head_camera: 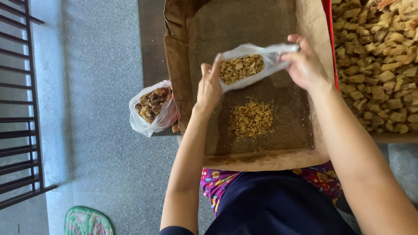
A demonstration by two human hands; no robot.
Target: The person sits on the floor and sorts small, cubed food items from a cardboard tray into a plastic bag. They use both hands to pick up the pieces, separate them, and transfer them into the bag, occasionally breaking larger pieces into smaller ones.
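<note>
Both hands grip one small plastic bag [246, 67] of golden crumbs over the cardboard box [187, 78]: left hand [209, 87] pinches its near rim, right hand [305, 65] its far end, keeping the mouth stretched open. Spilled crumbs [251, 118] lie near the box's front edge. A second filled bag [152, 106] sits outside its left wall.

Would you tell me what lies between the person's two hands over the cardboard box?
In the head view, a clear plastic bag of fried bits stretches between left hand and right hand, both gripping it.
</note>
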